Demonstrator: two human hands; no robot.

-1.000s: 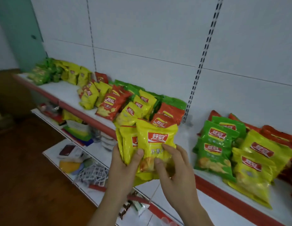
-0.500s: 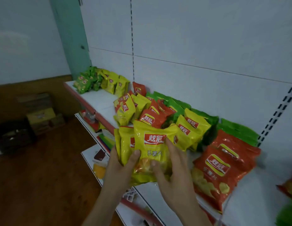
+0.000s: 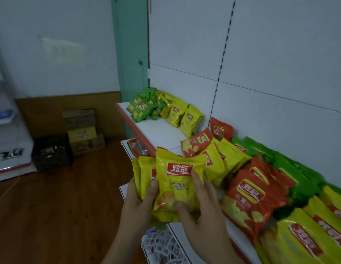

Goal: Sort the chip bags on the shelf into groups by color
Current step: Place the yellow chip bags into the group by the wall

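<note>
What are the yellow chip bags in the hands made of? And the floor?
The yellow chip bags held by the left hand and right hand look like thin glossy plastic film: they crinkle and catch shiny glints. The brown floor looks like wood planks or wood-look laminate, with faint board lines and a dull sheen.

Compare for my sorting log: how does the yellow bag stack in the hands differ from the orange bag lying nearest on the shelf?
The yellow bag stack is held upright off the shelf by the left hand and right hand; the orange bag lies flat among mixed bags. The stack is several bags, the orange bag is one. Both bear the same red logo.
</note>
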